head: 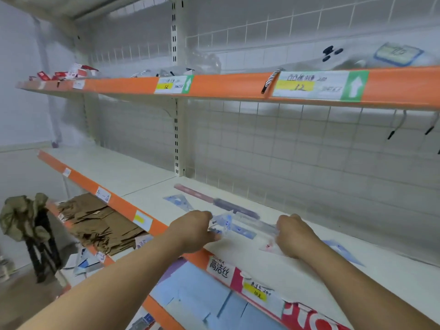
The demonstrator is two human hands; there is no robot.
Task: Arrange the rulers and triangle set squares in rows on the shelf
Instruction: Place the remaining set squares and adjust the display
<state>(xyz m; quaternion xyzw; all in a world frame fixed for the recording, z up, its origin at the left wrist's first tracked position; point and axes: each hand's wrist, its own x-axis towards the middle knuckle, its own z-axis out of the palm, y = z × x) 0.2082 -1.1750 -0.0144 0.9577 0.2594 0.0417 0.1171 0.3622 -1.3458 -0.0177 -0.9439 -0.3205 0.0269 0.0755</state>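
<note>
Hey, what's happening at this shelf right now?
A person is sorting stationery on the white middle shelf. Both hands hold one clear pack of rulers and set squares near the shelf's front: the left hand grips its left end, the right hand its right end. Behind it lies a long pink and purple ruler, with a blue set square beside it. A second set square lies to the right. No tidy rows yet.

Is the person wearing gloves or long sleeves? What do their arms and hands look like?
No gloves, and no sleeves in view: both forearms are bare all the way to the left hand and the right hand. No watch, bracelet or ring shows, though the picture is a bit blurry.
</note>
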